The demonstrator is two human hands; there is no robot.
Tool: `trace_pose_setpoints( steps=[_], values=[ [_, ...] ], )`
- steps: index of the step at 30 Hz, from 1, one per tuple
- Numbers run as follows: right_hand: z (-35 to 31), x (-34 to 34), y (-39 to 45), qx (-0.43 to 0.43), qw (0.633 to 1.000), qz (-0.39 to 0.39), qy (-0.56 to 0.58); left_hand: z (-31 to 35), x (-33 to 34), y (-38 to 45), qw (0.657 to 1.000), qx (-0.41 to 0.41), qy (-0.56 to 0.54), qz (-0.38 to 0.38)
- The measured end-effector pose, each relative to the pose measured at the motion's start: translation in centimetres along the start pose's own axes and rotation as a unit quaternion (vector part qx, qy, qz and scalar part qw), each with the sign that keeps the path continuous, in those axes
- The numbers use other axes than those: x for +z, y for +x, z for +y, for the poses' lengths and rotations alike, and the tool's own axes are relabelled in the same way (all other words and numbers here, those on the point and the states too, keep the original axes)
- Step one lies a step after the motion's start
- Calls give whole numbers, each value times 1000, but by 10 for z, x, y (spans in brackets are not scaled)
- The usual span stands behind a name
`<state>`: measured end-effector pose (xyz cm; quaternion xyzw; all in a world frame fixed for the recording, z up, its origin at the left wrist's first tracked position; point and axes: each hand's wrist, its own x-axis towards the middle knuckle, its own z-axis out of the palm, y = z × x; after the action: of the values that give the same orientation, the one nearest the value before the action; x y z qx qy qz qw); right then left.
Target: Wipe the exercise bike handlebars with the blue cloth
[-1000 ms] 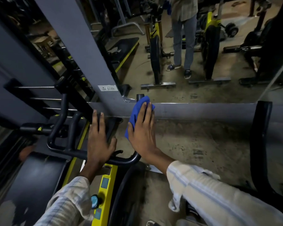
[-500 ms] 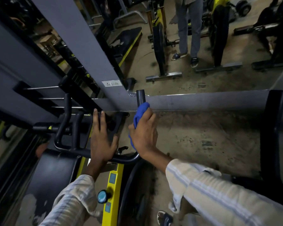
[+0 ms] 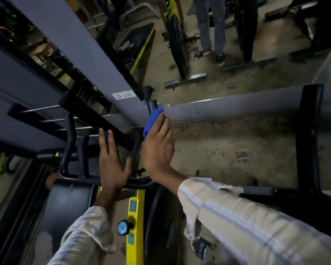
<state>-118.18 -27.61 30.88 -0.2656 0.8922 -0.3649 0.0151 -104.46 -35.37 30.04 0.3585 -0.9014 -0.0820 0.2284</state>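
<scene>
dim gym, stained concrete floor [image 3: 227, 150], grey wall [image 3: 227, 109] with mirror [image 3: 237, 77] above.

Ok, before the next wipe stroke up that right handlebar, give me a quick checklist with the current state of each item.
1. Blue cloth between right hand and bar: ok.
2. Right hand's grip wrapped round the right handlebar: ok, fingers curl over the cloth.
3. Bar tip above the cloth exposed, not yet covered: ok to wipe next.
4. Left hand steadying the bike: ok, it rests flat on the centre bars.
5. Left handlebar wiped: cannot tell.
</scene>
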Motion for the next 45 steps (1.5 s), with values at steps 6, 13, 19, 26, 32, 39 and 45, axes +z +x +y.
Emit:
trace_pose_setpoints(
  steps=[6, 13, 19, 26, 32, 39, 45],
  values=[
    [4, 1, -31, -12, 999, -34, -19, 2, -2, -1, 1000, -1, 3, -1],
    [-5, -5, 17, 4, 998, -48, 31, 6, -2, -1, 1000, -8, 13, 3],
    [12, -1, -9, 13, 995, -57, 77, 0, 1, -1, 1000, 5, 14, 8],
    [10, -3, -46, 48, 996, -45, 65, -2, 0, -2, 1000, 13, -14, 16],
    [12, 0, -83, 13, 999, -13, 33, -5, 3, -3, 999, 5, -27, 17],
    [15, 10, -118, 21, 997, 21, 76, -8, 1, -6, 998, 23, -46, 26],
    [10, 16, -135, 11, 995, 57, 83, -12, 1, -7, 998, 19, -51, 8]
  ],
)
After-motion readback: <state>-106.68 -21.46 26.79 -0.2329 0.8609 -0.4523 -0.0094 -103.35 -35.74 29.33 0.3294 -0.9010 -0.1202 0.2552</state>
